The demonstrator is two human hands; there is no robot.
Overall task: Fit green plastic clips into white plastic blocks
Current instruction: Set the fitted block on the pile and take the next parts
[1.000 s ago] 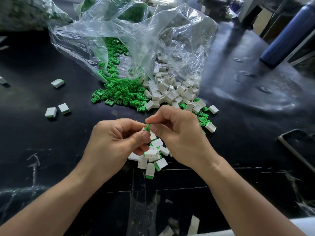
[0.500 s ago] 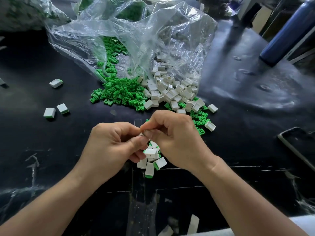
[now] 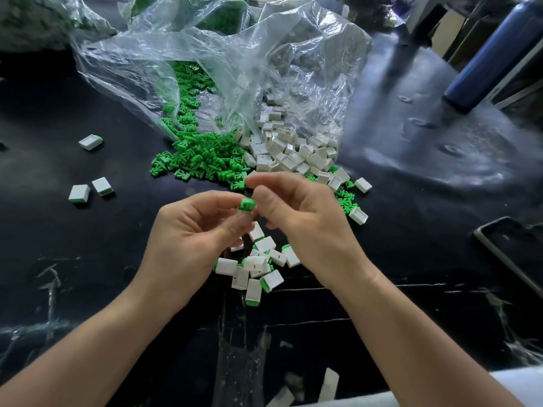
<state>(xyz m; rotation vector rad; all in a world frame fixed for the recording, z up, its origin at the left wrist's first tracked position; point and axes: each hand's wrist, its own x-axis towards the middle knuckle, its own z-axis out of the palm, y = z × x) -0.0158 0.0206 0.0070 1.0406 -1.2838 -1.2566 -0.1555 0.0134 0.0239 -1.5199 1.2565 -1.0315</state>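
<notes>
My left hand (image 3: 199, 239) pinches a white block (image 3: 244, 212) between thumb and fingertips, lifted a little off the black table (image 3: 411, 177). A green clip (image 3: 246, 204) stands proud of the block's open end. My right hand (image 3: 302, 221) is curled close beside it, with my right thumb (image 3: 266, 201) next to the clip. From this angle I cannot tell whether that thumb is pressing on the clip or only sits near it, nor whether those fingers hold anything.

As I read it, the clip is started but not seated, because a fair amount of green shows above the white. To finish it well, I want my left fingers on the block's side walls, clear of the mouth, so nothing stops the clip going in. The right thumb pad should lie flat across the clip's head and push straight along the block, not from one edge. A tilted push would likely jam one leg or pop the clip out sideways. I'd press until the green head sits flush like the others.

The finished pieces (image 3: 255, 268) lie in a small heap directly under my hands, so the done block only needs a short drop. For the next pair, the loose clips (image 3: 202, 154) and the empty blocks (image 3: 291, 154) spill side by side from the plastic bag (image 3: 235, 54) just beyond my fingers.
</notes>
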